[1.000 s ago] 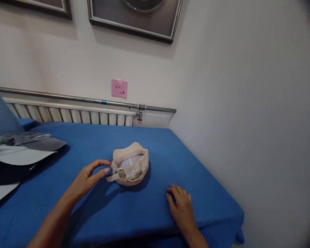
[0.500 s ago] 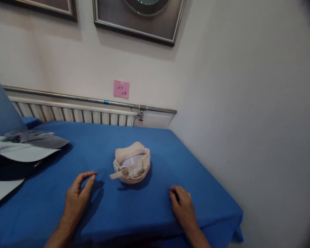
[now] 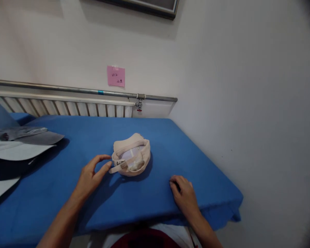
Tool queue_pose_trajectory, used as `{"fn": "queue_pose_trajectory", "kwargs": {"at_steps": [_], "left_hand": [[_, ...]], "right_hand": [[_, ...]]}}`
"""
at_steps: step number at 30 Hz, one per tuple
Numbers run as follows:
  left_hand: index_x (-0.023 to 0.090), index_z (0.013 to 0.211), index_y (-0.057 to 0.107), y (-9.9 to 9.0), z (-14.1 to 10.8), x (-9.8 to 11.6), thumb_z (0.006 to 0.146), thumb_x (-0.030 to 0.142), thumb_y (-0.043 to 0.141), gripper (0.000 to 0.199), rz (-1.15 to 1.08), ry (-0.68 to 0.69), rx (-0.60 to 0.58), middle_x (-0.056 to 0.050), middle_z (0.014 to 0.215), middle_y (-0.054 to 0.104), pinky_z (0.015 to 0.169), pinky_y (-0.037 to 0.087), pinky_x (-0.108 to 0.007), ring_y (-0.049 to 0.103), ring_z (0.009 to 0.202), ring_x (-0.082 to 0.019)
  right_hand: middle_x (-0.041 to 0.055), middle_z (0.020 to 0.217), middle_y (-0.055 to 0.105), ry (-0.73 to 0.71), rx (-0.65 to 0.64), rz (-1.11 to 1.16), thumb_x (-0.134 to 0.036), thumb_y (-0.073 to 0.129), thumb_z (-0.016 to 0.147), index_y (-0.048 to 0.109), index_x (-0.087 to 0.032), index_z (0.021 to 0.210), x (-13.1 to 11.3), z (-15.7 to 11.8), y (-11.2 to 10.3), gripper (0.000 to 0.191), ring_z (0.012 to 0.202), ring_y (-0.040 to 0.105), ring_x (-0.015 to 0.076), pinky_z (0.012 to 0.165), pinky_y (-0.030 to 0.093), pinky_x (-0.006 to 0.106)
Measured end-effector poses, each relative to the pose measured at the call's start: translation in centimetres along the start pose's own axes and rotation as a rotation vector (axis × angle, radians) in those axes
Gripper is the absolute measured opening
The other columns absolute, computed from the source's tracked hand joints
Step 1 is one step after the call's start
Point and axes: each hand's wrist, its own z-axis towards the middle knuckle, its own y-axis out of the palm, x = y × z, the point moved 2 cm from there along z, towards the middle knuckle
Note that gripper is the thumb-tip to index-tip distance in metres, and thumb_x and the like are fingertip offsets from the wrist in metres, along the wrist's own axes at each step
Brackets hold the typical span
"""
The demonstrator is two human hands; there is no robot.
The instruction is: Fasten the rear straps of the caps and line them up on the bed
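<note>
A beige baseball cap (image 3: pixel 130 141) lies upside down on the blue cloth, its brim toward the wall and its inside facing up. The cap's loose back strap (image 3: pixel 116 168) sticks out on the left. My left hand (image 3: pixel 92 175) is at the left side of the cap, thumb and fingers apart around the strap's end; whether the fingertips touch it I cannot tell. My right hand (image 3: pixel 184 194) rests on the cloth to the right of the cap and nearer to me, its fingers curled in with nothing visible in them.
A blue cloth (image 3: pixel 155 203) covers the table. Several stacked caps (image 3: pixel 23 151), white, black and grey, lie at the left. Behind the table are a radiator (image 3: pixel 67 107), a pipe with a valve (image 3: pixel 139 103) and a pink note (image 3: pixel 116 76). A wall (image 3: pixel 248 120) bounds the right side.
My left hand has moved right and forward, up to the cap's strap. My right hand and the cap have stayed in place. The view has tilted down.
</note>
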Motion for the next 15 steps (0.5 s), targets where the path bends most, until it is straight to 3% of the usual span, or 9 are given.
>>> {"fn": "queue_pose_trajectory", "kwargs": {"at_steps": [5,9,15], "left_hand": [[0.019,0.101,0.065,0.5,4.5,0.9,0.087,0.050,0.051,0.037,0.037,0.057,-0.138,-0.007,0.107,0.070,0.094,0.043,-0.037,0.061,0.106,-0.028],[0.019,0.093,0.067,1.6,8.3,0.6,0.087,0.049,0.052,0.035,0.065,0.089,-0.213,-0.005,0.093,0.070,0.082,0.047,-0.034,0.063,0.091,-0.024],[0.016,0.090,0.065,4.2,10.5,-1.9,0.087,0.047,0.048,0.035,0.070,0.077,-0.111,-0.008,0.091,0.070,0.082,0.046,-0.036,0.063,0.088,-0.025]], "right_hand": [[0.0052,0.082,0.071,0.050,-0.055,0.011,-0.028,0.044,0.087,0.063,-0.021,0.080,0.0,0.4,-0.2,0.021,0.079,0.065,0.0225,0.074,0.043,0.038],[0.0064,0.085,0.072,0.057,-0.078,-0.003,-0.028,0.046,0.087,0.064,-0.021,0.081,0.2,0.4,0.0,0.020,0.083,0.066,0.0236,0.076,0.044,0.039],[0.0060,0.085,0.073,-0.003,-0.047,-0.057,-0.029,0.047,0.090,0.065,-0.022,0.081,0.8,0.4,0.3,0.021,0.083,0.067,0.0229,0.073,0.045,0.037]]}}
